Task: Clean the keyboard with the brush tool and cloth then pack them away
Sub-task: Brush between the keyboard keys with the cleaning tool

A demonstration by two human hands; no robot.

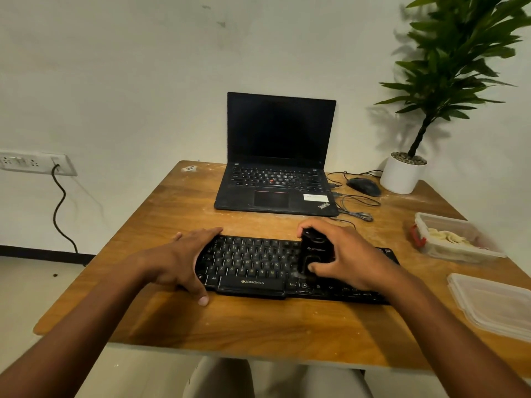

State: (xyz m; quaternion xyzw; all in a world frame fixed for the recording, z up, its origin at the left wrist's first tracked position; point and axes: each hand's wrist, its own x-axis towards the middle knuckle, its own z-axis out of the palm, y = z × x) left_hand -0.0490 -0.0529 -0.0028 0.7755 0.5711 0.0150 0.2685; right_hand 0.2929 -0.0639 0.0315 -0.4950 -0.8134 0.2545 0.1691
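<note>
Brush tool held on the keyboard's right half, keyboard steadied at its left end.

A black, blocky plastic brush tool [315, 252] is clasped in the grip of the right hand [342, 258], fingers curled round it, and set on the keys of the flat black plastic keyboard [253, 262] at the near middle of the wooden desk [172, 208]. The left hand [184, 261] is laid flat over the keyboard's left end. A clear plastic box [454, 238], holding what may be the cloth, sits far right. Keycaps could be snagged if the tool is pressed too hard; the keyboard could be skidded if the left hand is lifted.
</note>
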